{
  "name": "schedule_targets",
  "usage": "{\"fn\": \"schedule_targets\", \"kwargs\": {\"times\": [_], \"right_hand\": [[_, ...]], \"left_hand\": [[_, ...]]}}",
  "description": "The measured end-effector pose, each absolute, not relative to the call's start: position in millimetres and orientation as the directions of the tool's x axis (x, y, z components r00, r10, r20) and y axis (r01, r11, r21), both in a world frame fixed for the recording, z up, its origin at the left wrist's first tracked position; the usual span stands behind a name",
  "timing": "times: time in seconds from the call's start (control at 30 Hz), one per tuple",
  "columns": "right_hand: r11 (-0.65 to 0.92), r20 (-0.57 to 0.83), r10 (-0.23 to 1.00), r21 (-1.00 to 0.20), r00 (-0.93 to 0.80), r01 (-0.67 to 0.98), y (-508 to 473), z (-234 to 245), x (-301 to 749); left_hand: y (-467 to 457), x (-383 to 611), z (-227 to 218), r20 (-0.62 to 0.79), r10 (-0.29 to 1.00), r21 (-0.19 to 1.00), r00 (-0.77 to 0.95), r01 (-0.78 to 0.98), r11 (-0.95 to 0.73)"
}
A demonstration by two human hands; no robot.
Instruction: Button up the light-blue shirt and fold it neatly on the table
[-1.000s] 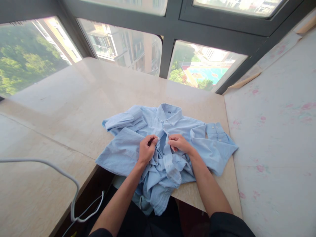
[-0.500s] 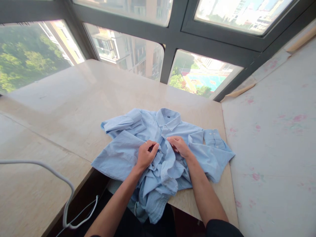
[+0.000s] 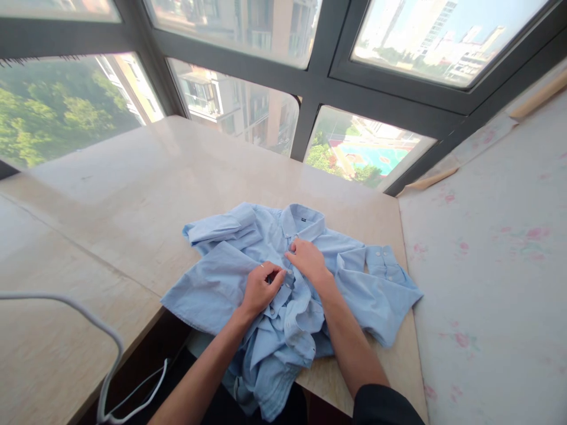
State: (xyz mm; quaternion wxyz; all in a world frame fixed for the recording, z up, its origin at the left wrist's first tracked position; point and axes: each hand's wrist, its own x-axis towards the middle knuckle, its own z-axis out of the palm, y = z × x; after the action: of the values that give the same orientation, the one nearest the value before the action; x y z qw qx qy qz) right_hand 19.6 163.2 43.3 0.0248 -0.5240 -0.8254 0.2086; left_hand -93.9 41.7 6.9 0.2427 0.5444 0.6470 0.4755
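Observation:
A light blue button-up shirt (image 3: 221, 277) lies spread on the stone sill, collar pointing away from me and its lower hem bunched and hanging over the front edge. My left hand (image 3: 262, 287) pinches the front edge of the shirt, close to a button, left of the middle. Just above and to the right, my right hand (image 3: 306, 258) is closed on the front placket below the collar (image 3: 303, 219). The fingertips of both hands are near each other. A buttoned cuff (image 3: 381, 260) lies at the right.
The pale stone sill (image 3: 133, 195) reaches back to dark window frames (image 3: 323, 82). A floral-papered wall (image 3: 487, 283) rises at the right. A white cable (image 3: 80, 307) curves over the sill's front edge at the left.
My right hand has moved left and slightly up along the placket, nearer my left hand. My left hand keeps its pinch. The whole view has tilted up a little.

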Motion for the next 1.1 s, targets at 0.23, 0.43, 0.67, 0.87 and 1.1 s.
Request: {"fn": "schedule_targets", "kwargs": {"times": [0.23, 0.43, 0.67, 0.87, 1.1], "right_hand": [[0.407, -0.164, 0.829, -0.480, -0.535, 0.777, 173, 45, 27], [0.287, -0.120, 0.812, -0.771, -0.572, 0.569, 180, 48, 47], [-0.104, -0.278, 0.770, -0.943, -0.574, 0.317, 186, 33, 54], [-0.264, -0.315, 0.653, -0.947, -0.689, 0.183, 187, 28, 56], [-0.332, -0.295, 0.555, -0.936, -0.777, 0.118, 182, 21, 57]], "left_hand": [[41, -93, 8, 0.217, 0.921, 0.879, -0.323, 0.475, -0.040], [44, -93, 8, 0.508, 0.762, 0.757, -0.401, 0.629, -0.173], [79, -91, 7, 0.599, 0.775, 0.566, -0.202, 0.791, -0.232], [85, -92, 1, 0.515, 0.840, 0.641, -0.174, 0.729, -0.242], [77, -96, 5, 0.484, 0.853, 0.757, -0.195, 0.582, -0.296]]}}
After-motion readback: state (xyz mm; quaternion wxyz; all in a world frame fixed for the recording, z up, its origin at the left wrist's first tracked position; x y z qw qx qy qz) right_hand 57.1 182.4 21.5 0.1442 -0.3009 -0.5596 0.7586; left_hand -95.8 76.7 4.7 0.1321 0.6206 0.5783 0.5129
